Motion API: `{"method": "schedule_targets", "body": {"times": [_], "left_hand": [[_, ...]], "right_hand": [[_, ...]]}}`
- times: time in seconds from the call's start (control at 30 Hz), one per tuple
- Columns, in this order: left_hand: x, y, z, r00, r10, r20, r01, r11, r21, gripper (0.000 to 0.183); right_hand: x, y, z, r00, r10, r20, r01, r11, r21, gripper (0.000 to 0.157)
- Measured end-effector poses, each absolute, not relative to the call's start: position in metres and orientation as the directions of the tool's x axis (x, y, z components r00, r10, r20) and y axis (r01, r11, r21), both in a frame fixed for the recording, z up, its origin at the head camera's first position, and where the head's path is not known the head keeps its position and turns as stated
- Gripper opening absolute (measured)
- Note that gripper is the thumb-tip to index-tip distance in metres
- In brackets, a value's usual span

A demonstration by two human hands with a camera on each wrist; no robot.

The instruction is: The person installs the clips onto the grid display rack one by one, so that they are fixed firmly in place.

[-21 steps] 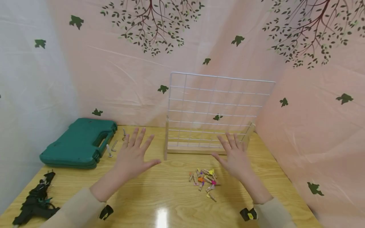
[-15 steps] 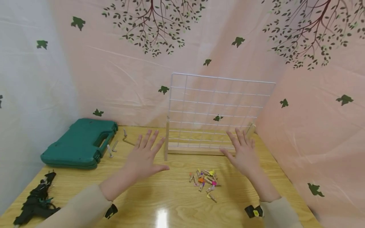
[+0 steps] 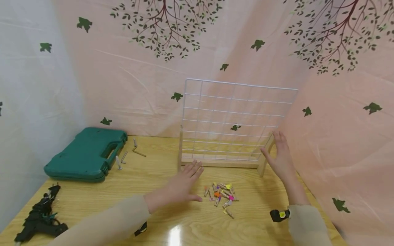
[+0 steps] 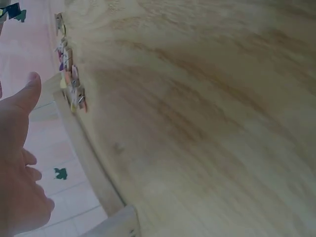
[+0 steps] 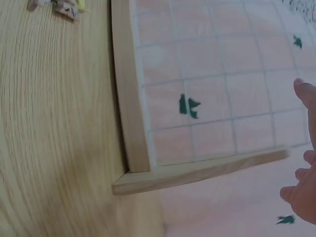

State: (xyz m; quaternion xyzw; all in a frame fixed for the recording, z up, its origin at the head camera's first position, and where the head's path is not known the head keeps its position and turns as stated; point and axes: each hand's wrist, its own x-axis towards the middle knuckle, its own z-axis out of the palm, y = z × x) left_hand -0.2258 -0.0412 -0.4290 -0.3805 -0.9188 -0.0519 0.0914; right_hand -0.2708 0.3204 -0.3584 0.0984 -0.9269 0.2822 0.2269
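Note:
A white wire grid [image 3: 234,112] stands upright in a wooden base [image 3: 227,164] at the back of the table. My right hand [image 3: 281,159] is beside the base's right end post [image 3: 263,160], thumb and fingers spread apart. In the right wrist view that post [image 5: 207,173] and the grid [image 5: 227,74] show, with the fingers at the right edge. My left hand [image 3: 180,186] hovers in front of the base's left part, fingers extended, left of a pile of small wooden clothespins [image 3: 223,194] with coloured shapes. The left wrist view shows the clothespins [image 4: 71,74] beyond my thumb.
A green plastic case [image 3: 86,153] lies at the left back. Beside it are hex keys [image 3: 139,151] and a bolt [image 3: 118,163]. A black gun-shaped tool [image 3: 40,218] lies at the front left. Printed cloth [image 3: 135,85] surrounds the wooden table [image 3: 117,201].
My left hand has moved right and down toward the clothespins. My right hand has moved right, to the base's end post. The grid and clothespins stay where they were.

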Motion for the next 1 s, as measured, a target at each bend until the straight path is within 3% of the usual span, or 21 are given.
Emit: {"method": "schedule_targets", "body": {"times": [0.23,0.37,0.67,0.87,1.0], "left_hand": [[-0.240,-0.015,-0.450,-0.697,0.707,0.120,0.716,0.680,0.157,0.084],[-0.246,-0.004,-0.460,-0.716,0.682,0.147,0.697,0.687,0.207,0.068],[-0.252,0.004,-0.463,-0.732,0.657,0.178,0.657,0.615,0.436,0.022],[-0.254,0.003,-0.463,-0.714,0.673,0.192,0.660,0.556,0.506,0.006],[-0.253,-0.003,-0.458,-0.745,0.647,0.162,0.594,0.533,0.602,0.005]], "right_hand": [[-0.298,0.333,-0.373,-0.900,0.050,0.433,-0.283,0.689,-0.667,0.084],[-0.310,0.335,-0.374,-0.914,0.098,0.393,-0.267,0.584,-0.766,0.082],[-0.319,0.340,-0.376,-0.886,0.145,0.441,-0.276,0.598,-0.752,0.051],[-0.321,0.344,-0.378,-0.895,0.129,0.428,-0.288,0.567,-0.772,0.054],[-0.323,0.346,-0.383,-0.910,0.082,0.408,-0.286,0.590,-0.755,0.059]]}}
